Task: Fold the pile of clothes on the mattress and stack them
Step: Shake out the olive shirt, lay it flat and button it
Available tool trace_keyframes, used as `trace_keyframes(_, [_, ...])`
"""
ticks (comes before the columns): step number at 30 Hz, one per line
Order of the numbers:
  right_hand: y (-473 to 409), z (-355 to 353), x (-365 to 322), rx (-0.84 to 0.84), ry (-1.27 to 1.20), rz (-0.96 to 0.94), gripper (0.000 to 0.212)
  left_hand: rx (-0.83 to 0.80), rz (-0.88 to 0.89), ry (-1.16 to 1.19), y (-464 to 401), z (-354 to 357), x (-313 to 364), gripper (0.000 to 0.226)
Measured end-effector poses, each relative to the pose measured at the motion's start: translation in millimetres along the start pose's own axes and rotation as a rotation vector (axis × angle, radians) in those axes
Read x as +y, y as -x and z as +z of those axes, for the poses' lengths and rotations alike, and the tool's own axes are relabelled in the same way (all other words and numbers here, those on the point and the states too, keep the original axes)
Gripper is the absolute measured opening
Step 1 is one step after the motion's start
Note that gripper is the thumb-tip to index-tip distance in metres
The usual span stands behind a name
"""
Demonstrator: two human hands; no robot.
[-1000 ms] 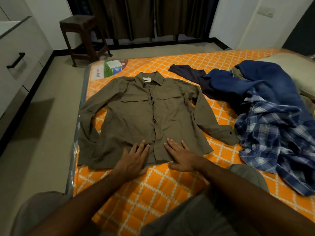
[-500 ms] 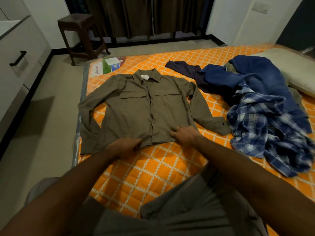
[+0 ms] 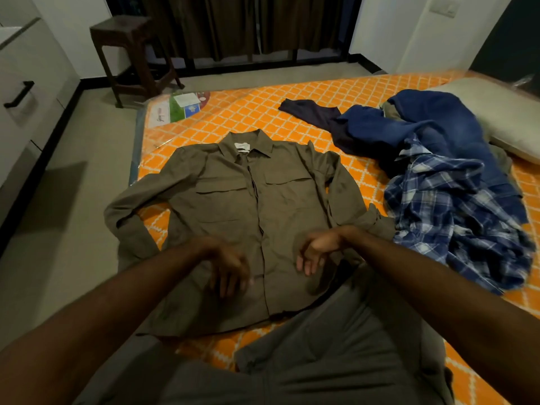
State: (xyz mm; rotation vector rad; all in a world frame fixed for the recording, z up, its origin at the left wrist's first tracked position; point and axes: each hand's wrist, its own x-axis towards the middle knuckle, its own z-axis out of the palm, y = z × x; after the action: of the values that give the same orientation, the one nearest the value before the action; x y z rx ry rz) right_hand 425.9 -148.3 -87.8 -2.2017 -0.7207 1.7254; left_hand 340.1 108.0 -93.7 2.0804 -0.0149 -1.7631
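Olive cotton shirt (image 3: 233,206) flat on quilted orange mattress (image 3: 263,112)

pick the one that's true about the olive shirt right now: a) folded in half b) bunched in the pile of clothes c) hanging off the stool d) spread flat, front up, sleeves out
d: the olive shirt lies spread on the orange mattress with collar, placket and chest pockets facing up and both sleeves out to the sides, apart from the pile of blue clothes.
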Motion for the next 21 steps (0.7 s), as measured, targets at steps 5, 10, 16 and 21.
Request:
trace_keyframes(5, [-41,-15,-16,0.639,0.064,-0.151,0.027,0.965,0.215,-0.165,-4,-53,-9,0.018])
trace_keyframes(10, [-80,-48,-39,0.801,0.236,-0.095,0.044,1.183,0.043,-0.384,-33,-83,-22,0.04])
trace_keyframes(16, [-109,-124,-51,0.96,0.076,-0.114,0.034,1.38,0.123,-0.302,-46,-151,-21,0.035])
trace_keyframes(21, [-142,-183,-76,1.131,-0.389,-0.185,0.019,1.49,0.081,-0.165,-60,-224,-14,0.028])
